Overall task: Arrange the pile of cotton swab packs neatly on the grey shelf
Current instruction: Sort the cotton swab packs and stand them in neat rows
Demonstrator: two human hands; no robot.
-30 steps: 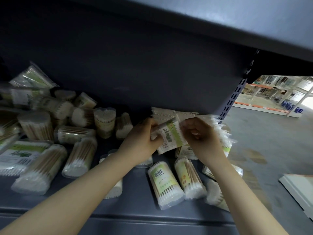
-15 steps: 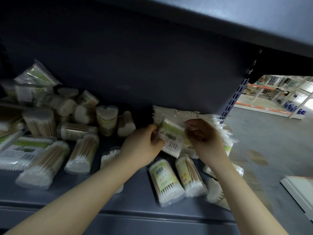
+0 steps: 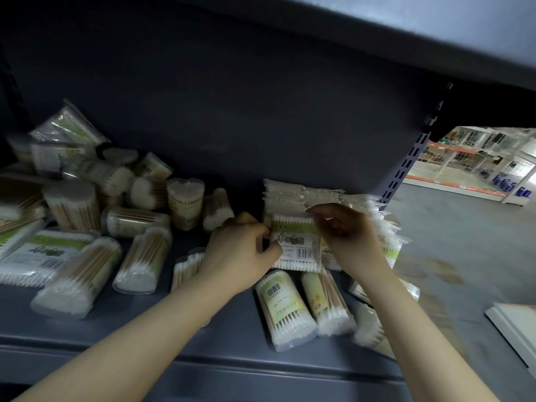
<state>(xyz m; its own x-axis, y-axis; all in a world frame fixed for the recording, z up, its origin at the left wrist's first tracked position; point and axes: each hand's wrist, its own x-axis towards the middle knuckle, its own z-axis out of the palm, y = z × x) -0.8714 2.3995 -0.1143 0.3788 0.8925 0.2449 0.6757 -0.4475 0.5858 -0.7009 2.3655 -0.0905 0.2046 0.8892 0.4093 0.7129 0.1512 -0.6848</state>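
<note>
Both hands, left hand (image 3: 242,250) and right hand (image 3: 348,236), pinch flat swab pack (image 3: 295,242) upright

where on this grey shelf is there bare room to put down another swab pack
Bare patches: the front strip of the grey shelf between the fallen tubs and the left forearm, and the back middle between the heart-shaped tub and the standing flat packs. Crowded: the left pile and the right end around both hands.

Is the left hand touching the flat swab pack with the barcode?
Touching. The head view shows the left hand with thumb and fingers pinching the left edge of the flat pack, while the right hand holds its top right corner.
</note>
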